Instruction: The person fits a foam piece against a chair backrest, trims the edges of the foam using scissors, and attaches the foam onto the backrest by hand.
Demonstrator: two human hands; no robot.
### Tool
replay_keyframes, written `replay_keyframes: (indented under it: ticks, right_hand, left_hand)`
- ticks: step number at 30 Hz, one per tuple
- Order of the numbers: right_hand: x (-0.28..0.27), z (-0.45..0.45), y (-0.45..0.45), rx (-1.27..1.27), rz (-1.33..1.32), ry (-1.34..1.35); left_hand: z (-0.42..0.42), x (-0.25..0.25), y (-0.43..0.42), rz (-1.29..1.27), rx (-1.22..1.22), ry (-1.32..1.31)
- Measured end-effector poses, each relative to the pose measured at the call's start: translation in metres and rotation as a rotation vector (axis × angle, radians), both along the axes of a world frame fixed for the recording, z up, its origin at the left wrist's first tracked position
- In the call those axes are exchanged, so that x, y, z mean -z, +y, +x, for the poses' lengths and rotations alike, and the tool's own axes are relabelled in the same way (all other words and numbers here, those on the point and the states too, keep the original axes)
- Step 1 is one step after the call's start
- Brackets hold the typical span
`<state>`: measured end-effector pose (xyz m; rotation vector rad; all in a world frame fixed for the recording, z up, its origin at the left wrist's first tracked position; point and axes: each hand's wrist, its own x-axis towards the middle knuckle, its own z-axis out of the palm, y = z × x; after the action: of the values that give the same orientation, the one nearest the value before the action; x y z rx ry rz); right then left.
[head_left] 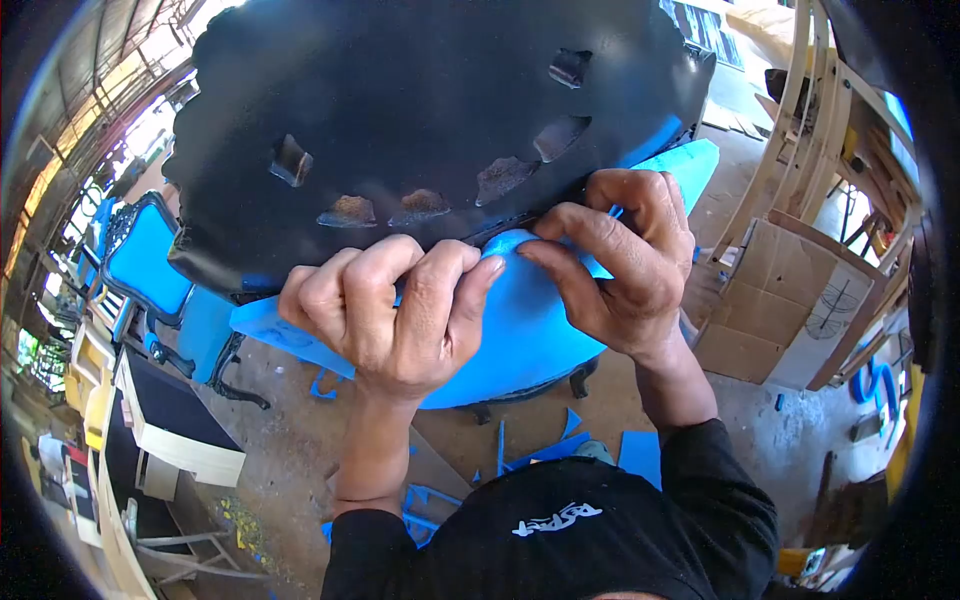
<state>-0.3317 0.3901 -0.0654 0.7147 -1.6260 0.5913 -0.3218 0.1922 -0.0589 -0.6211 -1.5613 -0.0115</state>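
A large black-covered panel [420, 110] with a ragged edge and several torn holes stands in front of me. Along its near lower edge, a blue foam sheet [525, 335] sticks out on both sides and hangs toward me. My left hand [390, 310] is closed, its thumb and curled fingers pinching the sheet's upper edge against the panel. Close beside it, my right hand [625, 260] pinches the same edge between thumb and fingers. Between the two thumbs the foam bulges up in a rounded fold. The fingertips behind the foam are hidden.
At the left stands a blue-padded chair [150, 260] with a dark carved frame. Blue foam scraps [545, 450] lie on the floor below me. A cardboard sheet [755, 300] leans against wooden frames at the right. Pale wooden pieces [190, 450] stand at the lower left.
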Motion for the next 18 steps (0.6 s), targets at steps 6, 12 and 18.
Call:
replay_keyframes:
  ticks: [6,12,18]
  right_hand:
    - [0.0027,-0.0008,-0.0056,0.038,-0.060,0.001]
    - [0.0050,-0.0066,-0.0051,0.004,-0.056,0.031]
    - [0.0056,-0.0069,-0.0106,0.003,-0.102,0.067]
  left_hand:
    - [-0.0063,0.0038,0.0021,0.066,0.020,0.048]
    - [-0.0050,0.0037,0.0011,0.068,-0.053,0.028]
    - [-0.0037,0.0018,0.0074,0.109,-0.027,0.042]
